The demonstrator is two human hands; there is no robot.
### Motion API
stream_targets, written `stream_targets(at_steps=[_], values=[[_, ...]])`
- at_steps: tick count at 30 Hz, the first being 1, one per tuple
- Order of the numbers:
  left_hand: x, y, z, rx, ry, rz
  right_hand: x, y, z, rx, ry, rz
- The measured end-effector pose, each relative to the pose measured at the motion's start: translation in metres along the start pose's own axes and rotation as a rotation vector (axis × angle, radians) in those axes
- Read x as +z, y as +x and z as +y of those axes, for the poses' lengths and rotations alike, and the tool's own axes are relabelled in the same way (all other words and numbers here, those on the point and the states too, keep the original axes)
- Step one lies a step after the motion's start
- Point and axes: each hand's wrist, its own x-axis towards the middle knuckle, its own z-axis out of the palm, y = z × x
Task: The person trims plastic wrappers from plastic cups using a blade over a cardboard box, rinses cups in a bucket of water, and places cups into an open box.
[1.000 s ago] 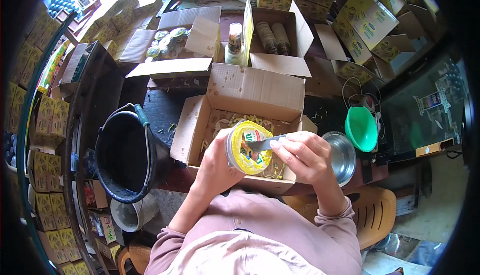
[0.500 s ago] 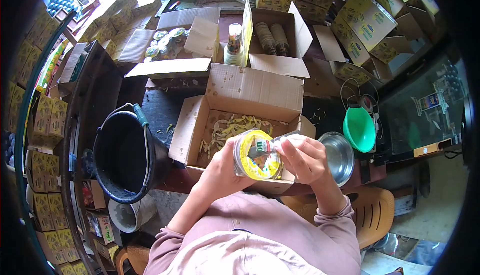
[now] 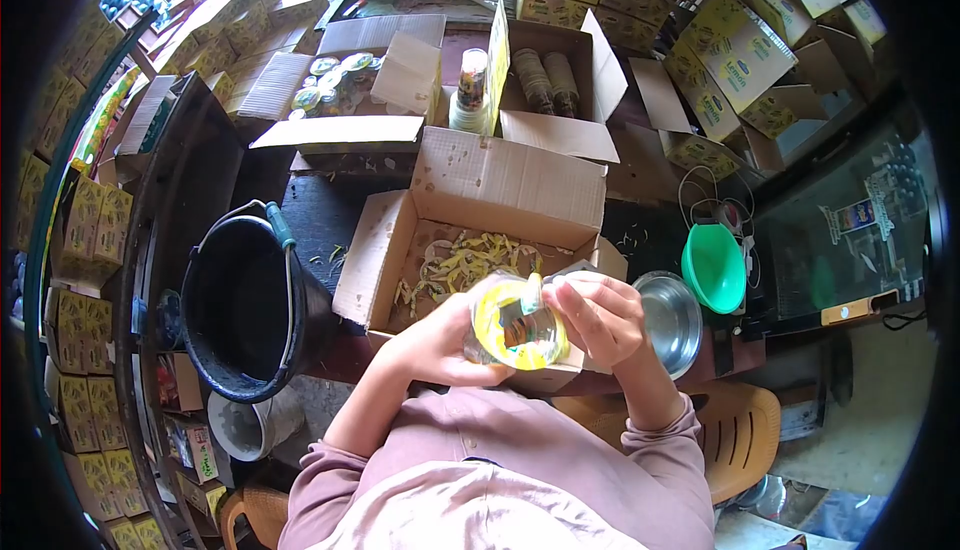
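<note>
My left hand [image 3: 445, 342] is wrapped round the side of a clear plastic cup [image 3: 515, 322] with a yellow printed film at its rim. The cup tilts toward me above the near edge of an open cardboard box [image 3: 510, 172]. At the cup's right side, my right hand [image 3: 603, 320] is closed in a pinch on a grey blade [image 3: 570, 272], partly hidden by its fingers and blurred. Yellow film scraps [image 3: 465, 262] lie in the box beneath.
A black bucket [image 3: 240, 300] stands at the left. To the right are a metal bowl [image 3: 668, 315] and a green bowl [image 3: 714, 268]. Behind the box are a carton of lids or sealed cups [image 3: 335, 80] and a carton with stacked cups [image 3: 548, 80].
The blade has moved round the cup's rim toward its right side, and the printed film now looks more cut through. Both hands keep their hold while the cup has turned and shifted slightly right.
</note>
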Motion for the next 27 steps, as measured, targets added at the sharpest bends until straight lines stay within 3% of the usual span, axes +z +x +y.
stream_targets(at_steps=[5, 8, 9, 13, 16, 20, 21, 27], values=[[0.0, -0.005, -0.007, -0.159, -0.254, -0.095, 0.0, 0.007, -0.001, 0.009, 0.022, -0.003], [-0.008, -0.004, -0.011, -0.419, -0.615, -0.298, 0.002, 0.008, -0.001, -0.037, -0.007, -0.041], [-0.007, -0.001, -0.02, -0.239, -0.663, -0.332, 0.004, 0.008, -0.001, -0.059, -0.021, -0.051], [-0.006, -0.004, -0.036, -0.382, -0.909, -0.385, 0.01, 0.004, -0.002, -0.049, -0.025, -0.053], [-0.003, -0.003, -0.059, -0.179, -1.177, -0.56, 0.014, 0.003, 0.002, -0.051, -0.026, -0.054], [-0.013, -0.01, -0.071, -0.305, -1.03, -0.395, 0.011, -0.001, 0.003, -0.005, -0.091, -0.066], [-0.012, -0.015, -0.062, -0.347, -0.751, -0.111, 0.009, -0.002, 0.005, -0.001, -0.125, -0.064], [0.011, -0.004, -0.012, -0.033, -0.004, 0.296, 0.004, -0.003, 0.008, 0.06, -0.219, -0.089]])
